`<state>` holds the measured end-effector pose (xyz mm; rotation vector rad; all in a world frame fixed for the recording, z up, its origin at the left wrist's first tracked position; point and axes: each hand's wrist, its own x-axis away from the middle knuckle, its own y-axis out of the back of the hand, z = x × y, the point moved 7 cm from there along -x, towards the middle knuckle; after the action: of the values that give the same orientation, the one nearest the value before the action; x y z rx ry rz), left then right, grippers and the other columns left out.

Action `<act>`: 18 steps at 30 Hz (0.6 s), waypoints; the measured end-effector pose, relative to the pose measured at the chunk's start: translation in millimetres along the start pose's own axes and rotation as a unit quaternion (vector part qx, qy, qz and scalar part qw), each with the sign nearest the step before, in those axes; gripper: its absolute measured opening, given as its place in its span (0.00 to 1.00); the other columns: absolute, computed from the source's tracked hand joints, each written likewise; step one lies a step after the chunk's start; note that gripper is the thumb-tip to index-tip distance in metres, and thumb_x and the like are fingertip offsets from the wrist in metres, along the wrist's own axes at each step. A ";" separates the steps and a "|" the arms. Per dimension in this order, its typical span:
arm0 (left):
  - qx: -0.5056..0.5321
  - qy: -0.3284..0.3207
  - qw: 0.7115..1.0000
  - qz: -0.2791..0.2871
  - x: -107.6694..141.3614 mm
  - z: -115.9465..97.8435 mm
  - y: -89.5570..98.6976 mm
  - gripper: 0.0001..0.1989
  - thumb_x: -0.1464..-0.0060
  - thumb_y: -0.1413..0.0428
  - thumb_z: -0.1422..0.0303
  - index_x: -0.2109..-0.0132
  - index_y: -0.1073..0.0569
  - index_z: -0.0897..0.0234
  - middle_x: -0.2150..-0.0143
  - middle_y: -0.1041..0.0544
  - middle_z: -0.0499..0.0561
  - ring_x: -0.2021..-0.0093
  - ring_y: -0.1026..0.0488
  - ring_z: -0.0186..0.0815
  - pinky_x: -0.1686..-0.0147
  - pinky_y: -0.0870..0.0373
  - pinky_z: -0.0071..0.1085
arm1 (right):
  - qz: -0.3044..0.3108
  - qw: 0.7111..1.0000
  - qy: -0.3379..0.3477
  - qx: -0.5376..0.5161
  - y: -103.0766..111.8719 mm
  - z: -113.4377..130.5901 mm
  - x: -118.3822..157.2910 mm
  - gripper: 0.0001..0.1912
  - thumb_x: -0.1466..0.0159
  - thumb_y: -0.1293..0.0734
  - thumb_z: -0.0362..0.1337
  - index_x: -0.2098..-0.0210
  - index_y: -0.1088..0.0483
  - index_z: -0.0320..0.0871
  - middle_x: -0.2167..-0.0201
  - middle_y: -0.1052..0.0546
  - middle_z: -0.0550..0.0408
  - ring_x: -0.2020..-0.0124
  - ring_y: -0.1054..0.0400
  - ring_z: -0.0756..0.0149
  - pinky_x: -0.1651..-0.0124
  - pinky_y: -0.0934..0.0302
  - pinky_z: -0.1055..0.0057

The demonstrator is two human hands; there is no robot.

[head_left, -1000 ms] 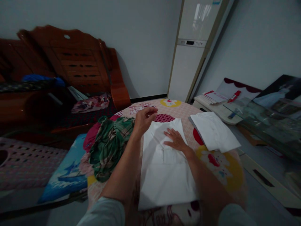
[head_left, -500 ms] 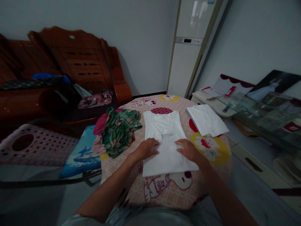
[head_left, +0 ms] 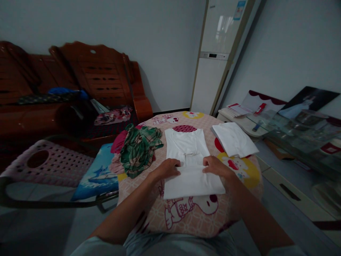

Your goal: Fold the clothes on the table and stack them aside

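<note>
A white shirt [head_left: 186, 144] lies on the round table with a patterned pink cloth [head_left: 191, 225], its neckline away from me and its lower part folded upward. My left hand [head_left: 170, 168] grips the left side of the fold's upper edge between thumb and fingers. On the right side of the same edge, my right hand [head_left: 213, 166] pinches the white fabric. Folded white clothing [head_left: 234, 139] rests at the table's right. A crumpled green plaid cloth [head_left: 140, 149] lies at the left, beside a pink cloth [head_left: 118, 142].
Left of the table stands a woven chair [head_left: 58, 165] with a blue cushion [head_left: 96, 177]. A wooden sofa [head_left: 101, 78] is behind it. A tall white appliance [head_left: 209, 81] stands at the back, and a glass shelf [head_left: 293, 138] is at the right.
The view has tilted slightly upward and shifted left. My hands remain at the shirt's folded edge; the right hand's fingers look more closed on it.
</note>
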<state>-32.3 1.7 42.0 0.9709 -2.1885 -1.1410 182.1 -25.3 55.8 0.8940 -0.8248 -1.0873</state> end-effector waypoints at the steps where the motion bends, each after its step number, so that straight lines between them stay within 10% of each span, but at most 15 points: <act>1: 0.014 0.000 1.000 0.007 3.1 -0.7 0.3 0.13 0.54 0.38 0.69 0.58 0.21 0.61 0.62 0.19 0.50 0.61 0.25 0.40 0.62 0.36 0.28 | 0.001 1.000 0.007 -0.015 -0.2 0.3 2.1 0.05 0.49 0.29 0.31 0.70 0.26 0.40 0.71 0.23 0.55 0.70 0.32 0.67 0.67 0.45 0.73; 7: 0.071 -0.029 0.996 0.035 15.3 -9.1 16.3 0.13 0.50 0.40 0.68 0.56 0.21 0.65 0.61 0.19 0.51 0.62 0.25 0.37 0.62 0.36 0.26 | 0.011 0.999 0.032 -0.040 10.1 5.5 10.6 0.05 0.46 0.32 0.31 0.70 0.23 0.40 0.71 0.21 0.52 0.66 0.29 0.62 0.61 0.41 0.70; 18: 0.000 -0.084 0.992 -0.089 -34.5 -10.8 114.6 0.10 0.48 0.42 0.68 0.59 0.21 0.65 0.62 0.20 0.50 0.62 0.26 0.36 0.61 0.36 0.27 | -0.096 0.994 0.052 0.017 111.5 29.5 -41.6 0.09 0.43 0.33 0.33 0.64 0.22 0.41 0.64 0.19 0.52 0.61 0.28 0.62 0.57 0.40 0.71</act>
<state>-45.1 68.7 140.9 1.1254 -2.2683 -1.3494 186.5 32.4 163.9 1.0675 -0.6829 -1.1858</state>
